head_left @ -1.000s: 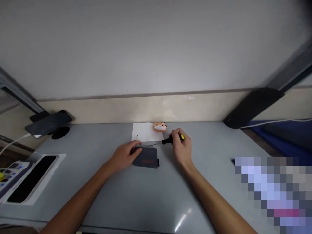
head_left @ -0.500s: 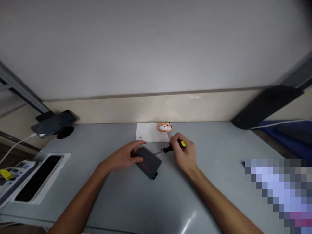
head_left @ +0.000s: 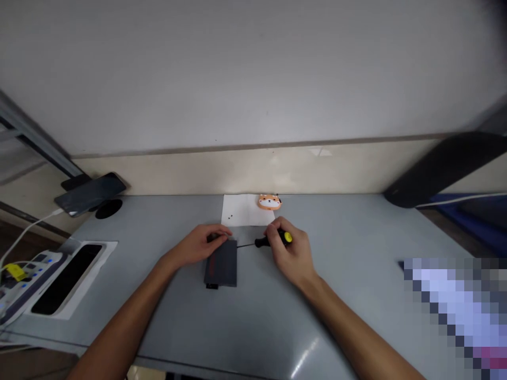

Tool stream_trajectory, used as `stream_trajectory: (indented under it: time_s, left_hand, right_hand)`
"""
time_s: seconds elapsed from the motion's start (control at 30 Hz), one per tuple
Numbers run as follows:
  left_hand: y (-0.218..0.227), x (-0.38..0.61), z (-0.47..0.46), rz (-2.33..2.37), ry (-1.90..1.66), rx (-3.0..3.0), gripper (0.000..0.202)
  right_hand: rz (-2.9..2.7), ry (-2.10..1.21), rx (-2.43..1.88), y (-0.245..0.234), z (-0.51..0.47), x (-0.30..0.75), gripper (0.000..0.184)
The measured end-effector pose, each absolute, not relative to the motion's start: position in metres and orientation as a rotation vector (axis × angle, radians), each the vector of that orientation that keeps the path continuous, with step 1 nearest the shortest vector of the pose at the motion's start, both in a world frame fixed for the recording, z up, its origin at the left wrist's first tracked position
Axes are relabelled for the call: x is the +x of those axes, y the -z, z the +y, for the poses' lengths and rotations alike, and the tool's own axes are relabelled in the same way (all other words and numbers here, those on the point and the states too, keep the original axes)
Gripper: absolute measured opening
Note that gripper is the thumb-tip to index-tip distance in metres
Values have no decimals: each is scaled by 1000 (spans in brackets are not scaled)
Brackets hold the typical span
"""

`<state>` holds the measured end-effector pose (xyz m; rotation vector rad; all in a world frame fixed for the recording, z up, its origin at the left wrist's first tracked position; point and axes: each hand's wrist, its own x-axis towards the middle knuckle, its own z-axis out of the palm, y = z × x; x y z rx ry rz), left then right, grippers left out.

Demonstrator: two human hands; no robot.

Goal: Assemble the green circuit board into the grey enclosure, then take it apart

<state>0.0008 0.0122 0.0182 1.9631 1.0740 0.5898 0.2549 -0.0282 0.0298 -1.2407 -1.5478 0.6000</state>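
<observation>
My left hand (head_left: 202, 244) grips the far end of a flat, dark grey rectangular case (head_left: 224, 265) with reddish lettering, its thumb on top and fingers at the back. A small black piece sticks out at the case's near end. In my right hand (head_left: 291, 250) is a screwdriver (head_left: 264, 241) with a black handle and a yellow end cap, its thin shaft pointing left. The tip meets or lies very close to the case's right edge; contact is unclear. Behind the hands lies white paper (head_left: 241, 206) bearing a few tiny dark bits, perhaps screws.
An orange animal-face case (head_left: 270, 201) rests on the paper's right side. At left are a phone on a stand (head_left: 92, 194), another phone (head_left: 67, 279) on white paper, and a power strip (head_left: 35, 274). A black cylindrical object (head_left: 439, 169) leans at the back right.
My left hand has turned the grey case clockwise and shifted it left, so it now stands nearly upright in view. My right hand has moved slightly left with the screwdriver.
</observation>
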Motion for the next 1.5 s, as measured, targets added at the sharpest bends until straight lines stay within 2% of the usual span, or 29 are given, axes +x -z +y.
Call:
stream_trajectory:
  time_s: [0.37, 0.57, 0.83, 1.03, 1.27, 1.5]
  left_hand:
    - [-21, 13, 2, 1148, -607, 2205, 20]
    - [-26, 27, -10, 1117, -609, 2183, 31]
    - [-19, 47, -26, 1146, -557, 1891, 34]
    - [-13, 35, -9, 1336, -621, 2012, 33]
    - [-11, 33, -7, 1141, -637, 2070, 18]
    - [-3, 31, 0, 1165, -701, 2036, 23]
  right_hand:
    - [-1530, -441, -1298, -34, -22, 272, 30]
    - [-1307, -285, -1432, -44, -12, 293, 28]
    - [-1352, -372, -1428, -34, -8, 287, 29]
    - [-1291, -518, -1350, -36, -11, 278, 31]
    - [-1265, -640, -1299, -34, -11, 269, 31]
    - [-1148, -693, -1294, -35, -7, 274, 29]
